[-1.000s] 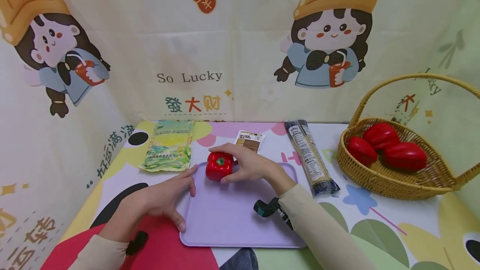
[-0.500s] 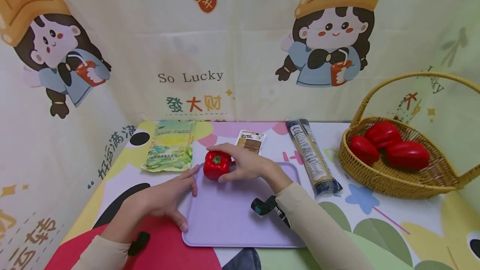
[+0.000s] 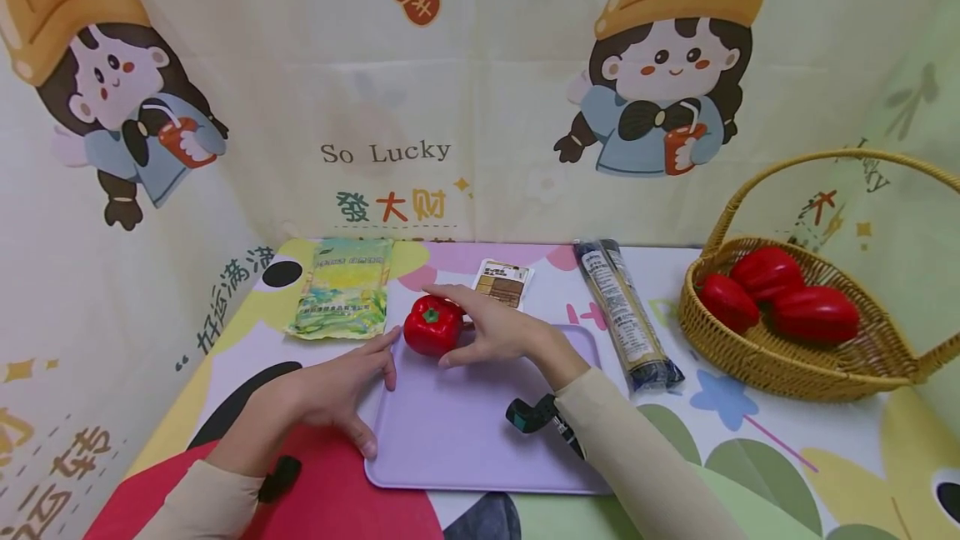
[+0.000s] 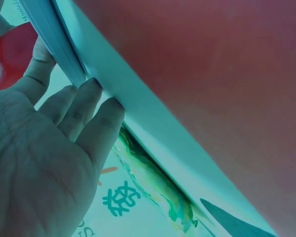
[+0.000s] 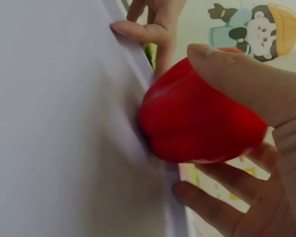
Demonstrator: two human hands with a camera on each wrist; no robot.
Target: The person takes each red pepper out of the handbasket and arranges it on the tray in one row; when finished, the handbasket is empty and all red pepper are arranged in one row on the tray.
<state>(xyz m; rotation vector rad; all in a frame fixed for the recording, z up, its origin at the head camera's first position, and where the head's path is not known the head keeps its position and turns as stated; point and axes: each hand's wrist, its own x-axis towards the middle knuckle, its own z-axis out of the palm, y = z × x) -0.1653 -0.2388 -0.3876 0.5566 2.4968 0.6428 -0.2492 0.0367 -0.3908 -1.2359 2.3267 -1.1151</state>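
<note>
A red bell pepper with a green stem is at the back left corner of the lilac tray. My right hand holds it from the right, fingers behind and thumb in front. In the right wrist view the thumb lies along the pepper, and the tip of a lower finger is by the tray's rim. My left hand spreads along the tray's left edge, with thumb and index fingertip at the rim. The left wrist view shows its other fingers extended against the tray's side.
Behind the tray lie a green-yellow packet and a small brown-and-white packet. Right of the tray is a long pack of dark strips. A wicker basket holds three red vegetables. A printed cloth hangs behind.
The pepper has shifted slightly to the left on the tray, nearer its back left corner, and its stem shows a little differently. My left hand stays at the tray's edge.
</note>
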